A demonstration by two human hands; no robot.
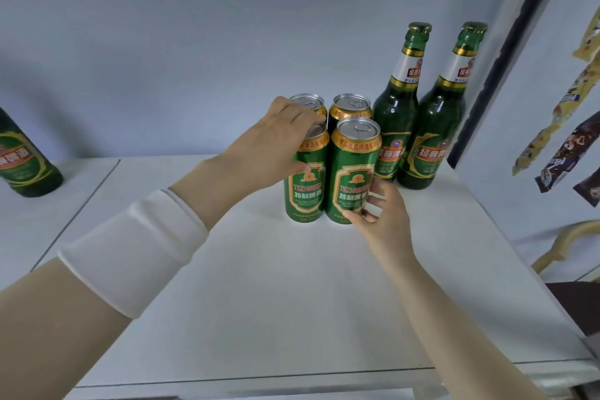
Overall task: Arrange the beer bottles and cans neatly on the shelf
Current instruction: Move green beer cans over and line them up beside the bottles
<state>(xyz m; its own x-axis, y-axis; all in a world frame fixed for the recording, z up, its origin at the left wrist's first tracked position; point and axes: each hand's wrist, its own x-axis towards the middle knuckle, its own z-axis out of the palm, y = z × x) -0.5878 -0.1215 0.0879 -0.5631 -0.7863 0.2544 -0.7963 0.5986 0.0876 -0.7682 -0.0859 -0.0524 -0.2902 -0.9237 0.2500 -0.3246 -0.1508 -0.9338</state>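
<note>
Left hand (276,143): fingers curled over the top rim of the front-left can (306,178), thumb low on its side, a closed grasp from above. Right hand (380,214): fingers (373,201) and thumb loosely wrapped around the lower part of the front-right can (352,172), touching its side near the base.

Landmark: front-right can. It stands upright on the white shelf (259,286). Front-left can is just beside it on the left, the two nearly touching. Directly behind it stands a back-right can (350,109); behind and to the left, a back-left can (308,102), partly hidden by the left hand. Four cans form a tight square block.

Just right of it and slightly behind: two green bottles, the near bottle (396,117) and the far bottle (436,120), upright, side by side, touching. Well apart to the left, on the adjoining shelf section, a lone bottle (24,162) at the frame edge.

White sleeve cuff (136,243) on the left forearm.
</note>
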